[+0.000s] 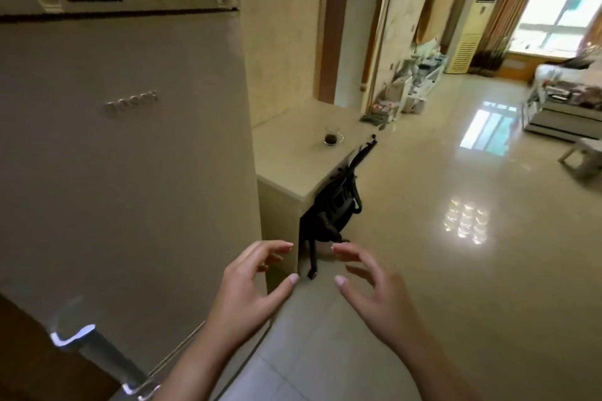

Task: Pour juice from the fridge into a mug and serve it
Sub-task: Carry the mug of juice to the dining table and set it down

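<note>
Both hands hover low over the tiled floor (pixel 423 205), left hand (pixel 250 283) and right hand (pixel 374 286) loosely spread, holding nothing. The glass mug (pixel 333 136), dark juice inside, stands on the pale counter (pixel 293 156) beside the closed fridge (pixel 123 140).

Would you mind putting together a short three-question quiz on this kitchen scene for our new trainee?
1. True or false: the fridge door is shut.
2. Where does the glass mug of dark drink stand? A) on the floor B) on the counter beside the fridge C) in the left hand
3. What does the right hand hold?

Key
1. True: the door lies closed, with the handle untouched.
2. B: it stands on the countertop, above the black chair.
3. Nothing: both hands hover open with fingers spread, in front of the fridge's edge.
</note>
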